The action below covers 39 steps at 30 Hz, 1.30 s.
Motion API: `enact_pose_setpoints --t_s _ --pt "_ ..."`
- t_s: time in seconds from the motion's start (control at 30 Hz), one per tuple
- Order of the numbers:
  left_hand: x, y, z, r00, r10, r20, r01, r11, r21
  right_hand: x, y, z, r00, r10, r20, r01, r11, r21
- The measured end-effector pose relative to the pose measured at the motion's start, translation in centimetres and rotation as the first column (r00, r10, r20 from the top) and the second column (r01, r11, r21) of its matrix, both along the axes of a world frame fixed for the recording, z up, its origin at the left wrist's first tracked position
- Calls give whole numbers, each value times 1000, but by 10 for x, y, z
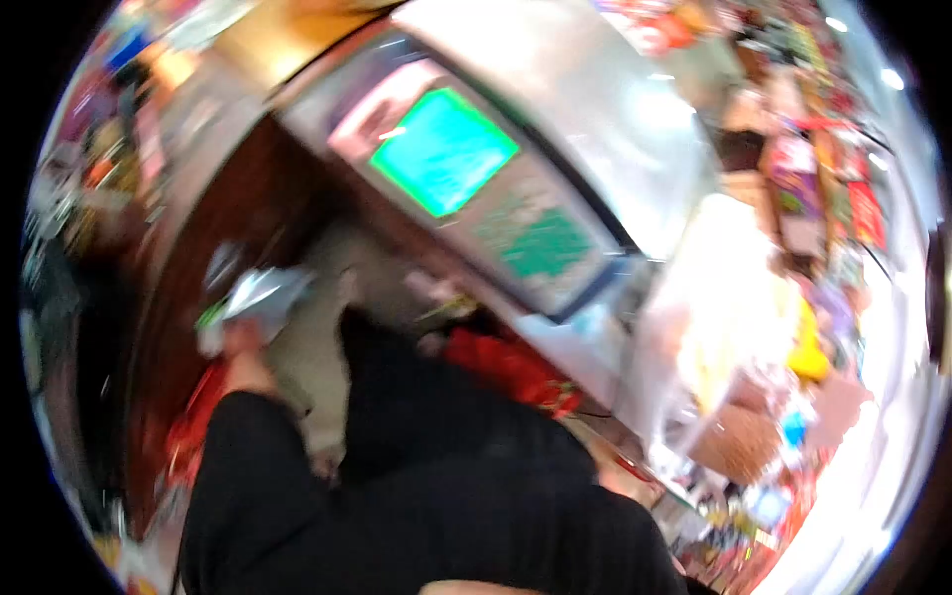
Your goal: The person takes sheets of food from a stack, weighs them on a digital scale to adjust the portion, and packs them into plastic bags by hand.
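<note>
The view is smeared by motion. At the left, my left hand (pixel 245 347) is closed on a shiny, crumpled clear plastic packet (pixel 266 296) with a bit of green at one edge; its contents are too blurred to make out. The hand is low, beside a dark brown wooden panel (pixel 198 268). At the counter's edge on the right, what looks like part of my right hand (pixel 620 478) shows past a black sleeve; its fingers cannot be made out. Ahead stands a counter scale (pixel 397 213) with a lit turquoise screen, a green keypad and a broad metal plate (pixel 595 109).
A whitish translucent plastic bag (pixel 709 307) stands right of the scale. Shelves of colourful packaged goods (pixel 803 188) line the right side, with more goods (pixel 104 178) at the far left. Something red (pixel 506 367) lies under the counter edge, in front of my dark clothing.
</note>
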<state>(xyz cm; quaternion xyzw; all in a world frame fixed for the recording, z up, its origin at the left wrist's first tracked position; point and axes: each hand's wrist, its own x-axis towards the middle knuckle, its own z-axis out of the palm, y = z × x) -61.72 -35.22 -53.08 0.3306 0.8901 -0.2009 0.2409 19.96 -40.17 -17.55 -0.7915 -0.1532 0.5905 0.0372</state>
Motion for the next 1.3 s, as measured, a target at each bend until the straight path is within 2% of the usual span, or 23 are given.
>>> enact_pose_setpoints --t_s 0.07,0.1,0.17,0.23,0.27,0.3,0.37,0.43,0.47,0.53,0.57,0.67,0.83,0.93,1.03,1.07,1.1,1.13,1.17,1.2,1.23,1.27,1.3 --pt "-13 22 33 948 30 318 -104 971 216 -6 -11 -5 994 -72 -86 72 997 0" --pt "-3 18 43 944 -12 331 -136 897 421 -12 -6 2 988 148 -45 -144 986 79" --pt "18 39 62 918 211 335 -366 776 514 -9 -17 -13 996 85 25 -86 995 43" --pt "-15 20 -17 880 140 454 -430 641 636 -24 -2 -15 972 232 21 -233 971 61" --pt "-6 31 21 872 225 434 -441 744 501 -36 13 -11 931 353 88 -357 934 29" --pt "14 53 81 868 291 403 -438 831 344 -57 12 -12 912 397 100 -399 917 -4" --pt "13 59 89 922 278 268 -357 880 313 -88 42 0 872 479 106 -474 878 -70" --pt "-20 41 29 922 206 328 -315 893 322 -128 73 20 812 561 158 -555 827 -85" --pt "-10 54 58 966 149 209 -223 891 395 -140 82 22 802 575 159 -572 817 -67" --pt "7 70 96 984 46 171 -112 910 400 -156 101 21 757 629 179 -637 771 -16" --pt "2 70 100 967 -2 254 -88 936 341 -164 109 21 720 667 192 -682 731 15" --pt "2 58 108 967 31 255 -116 938 326 -173 120 14 667 715 207 -742 662 104" --pt "18 38 118 916 198 348 -319 886 337 -151 130 8 638 745 192 -768 602 219" --pt "46 32 124 826 299 478 -495 789 362 -131 132 5 662 734 150 -744 620 248" --pt "86 33 125 571 336 749 -771 533 349 -112 137 10 627 754 196 -773 569 282" --pt "103 42 122 435 267 860 -865 390 316 -113 143 23 595 779 200 -794 529 299" --pt "122 58 117 309 115 944 -927 259 272 -112 149 38 560 802 208 -815 489 311" --pt "138 78 116 285 -80 955 -933 208 295 -115 157 59 523 825 216 -836 446 320" --pt "167 104 167 563 -53 825 -786 274 554 -120 165 81 493 826 275 -848 385 364" --pt "203 129 250 830 -254 496 -440 247 863 -127 175 105 462 824 329 -860 324 395" --pt "229 150 310 879 -382 284 -271 88 959 -136 185 129 431 816 384 -869 262 419" --pt "255 163 395 813 -528 246 -260 51 964 -145 195 152 472 793 385 -827 246 506" --pt "278 177 455 773 -633 47 -164 -127 978 -157 204 176 513 770 380 -776 227 588"
